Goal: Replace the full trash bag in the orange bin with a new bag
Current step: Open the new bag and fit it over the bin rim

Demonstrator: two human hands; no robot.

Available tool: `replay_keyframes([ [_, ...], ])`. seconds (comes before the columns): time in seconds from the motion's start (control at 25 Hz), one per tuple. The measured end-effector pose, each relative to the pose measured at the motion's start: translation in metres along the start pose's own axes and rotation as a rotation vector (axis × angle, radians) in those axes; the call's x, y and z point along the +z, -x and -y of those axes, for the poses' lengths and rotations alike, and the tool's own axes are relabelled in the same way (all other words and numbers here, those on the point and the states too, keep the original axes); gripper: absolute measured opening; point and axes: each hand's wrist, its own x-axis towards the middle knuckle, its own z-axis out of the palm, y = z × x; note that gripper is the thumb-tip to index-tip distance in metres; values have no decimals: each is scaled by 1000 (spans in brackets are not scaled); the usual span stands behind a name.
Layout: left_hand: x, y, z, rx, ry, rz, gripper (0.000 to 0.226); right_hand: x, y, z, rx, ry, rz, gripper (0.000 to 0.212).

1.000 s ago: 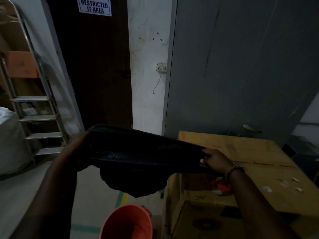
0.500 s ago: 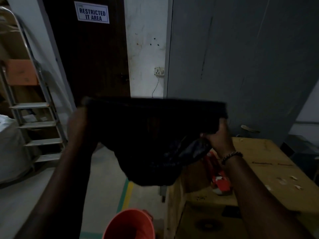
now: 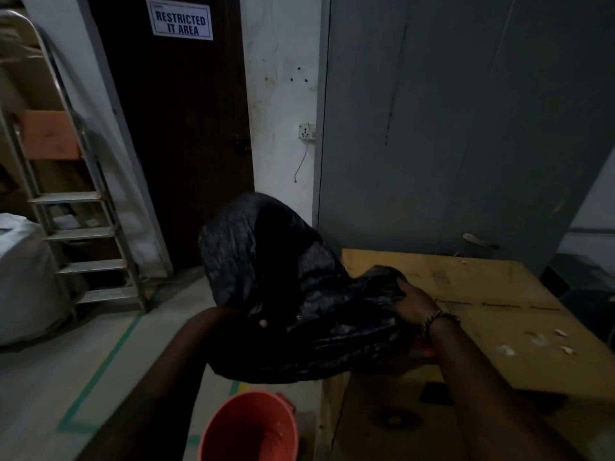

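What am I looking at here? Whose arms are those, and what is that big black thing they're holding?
The camera sits on a person's head, so you see their own arms from above. Both hands hold a black trash bag, puffed with air. The right hand grips one edge; the left hand is mostly hidden by the plastic. Below, on the floor, stands the orange bin with no bag in it. On the right is a cardboard box, and a metal ladder leans on the left.
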Motion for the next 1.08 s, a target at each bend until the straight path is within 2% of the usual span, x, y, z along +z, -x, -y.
replay_keyframes([
  [0.08, -5, 68, -75, -53, 86, -70, 130, -11, 3, 5, -44, -60, 2, 86],
  [0.12, -6, 83, -89, -95, 212, -118, 118, -17, 7, 11, -55, -124, 19, 94],
  [0.2, -21, 104, -131, -136, 473, -204, 69, -28, 15, 27, -60, -277, 90, 111],
  [0.24, -25, 111, -143, -135, 528, -231, 54, -33, 21, 35, -79, -309, 126, 116],
  [0.4, -35, 130, -193, -264, 521, -185, 54, -49, 37, 60, -140, -307, 192, 126],
  [0.44, -38, 133, -210, -209, 511, -235, 54, -56, 40, 65, -179, -350, 130, 129],
  [0.52, -43, 146, -244, 27, 586, -479, 58, -65, 51, 72, -359, -559, -148, 130],
  [0.6, -34, 160, -264, 301, 636, -749, 50, -65, 66, 72, -539, -695, -459, 121],
  [0.64, -22, 166, -266, 437, 562, -820, 43, -59, 72, 68, -552, -668, -564, 114],
  [0.68, -8, 167, -262, 506, 421, -800, 39, -51, 76, 62, -506, -594, -604, 103],
  [0.72, 6, 166, -257, 486, 247, -700, 39, -40, 78, 55, -429, -479, -555, 88],
  [0.8, 34, 152, -222, 256, -147, -282, 41, -16, 70, 36, -261, -234, -282, 49],
  [0.84, 45, 146, -200, 110, -297, -72, 43, -6, 69, 28, -193, -163, -159, 32],
  [0.88, 53, 142, -178, -12, -375, 67, 42, 2, 68, 21, -134, -140, -77, 23],
  [0.96, 57, 147, -149, -148, -345, 121, 40, 8, 64, 14, -53, -162, -25, 20],
  [1.08, 40, 165, -131, -214, -128, -25, 40, 9, 62, 16, 19, -279, 22, 18],
])
